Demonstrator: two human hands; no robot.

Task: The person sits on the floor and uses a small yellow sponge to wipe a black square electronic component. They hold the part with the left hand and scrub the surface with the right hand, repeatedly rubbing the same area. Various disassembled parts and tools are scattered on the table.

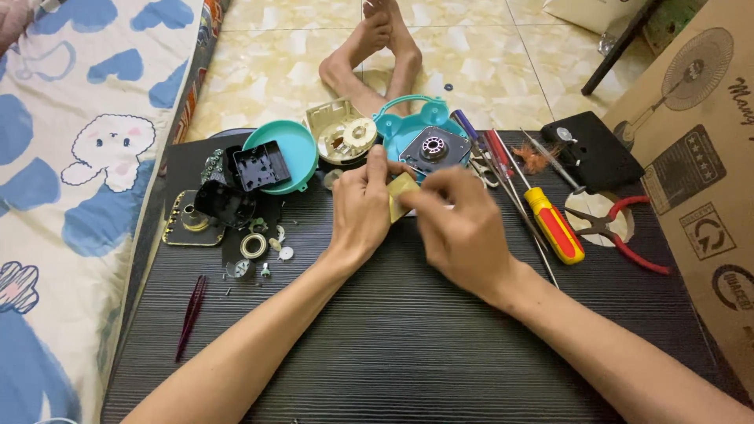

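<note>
Yellowish plate (402,196), small and flat, held just above the middle of the black table (408,345), right in front of the opened teal casing (416,126).

Head view: pinched on its left edge by the left hand (360,208), thumb and fingers curled narrow around it. Met on the other edge by the right hand (459,224), fingertips drawn tight together against the plate. Cannot tell whether a thin tool sits in that pinch as well.

Judged as fine work on one loose part of a taken-apart mechanism, in mid-handling. Calls next for a steady two-handed pinch and small, careful finger moves, with the tiny bits nearby kept undisturbed.

Counted around the hands:
- two teal pieces, the casing with a round metal mechanism in it and a round teal dish (294,153)
- one cream gear housing (342,137) between them
- one black module (261,165) resting in the dish
- one thick screwdriver (554,224) with a yellow and red handle
- at least two slimmer drivers beside it, exact number unclear
- one pair of red-handled pliers (620,228)
- one pair of dark red tweezers (191,314), well apart at the left
- several small rings and screws near the left wrist, too small to count
</note>
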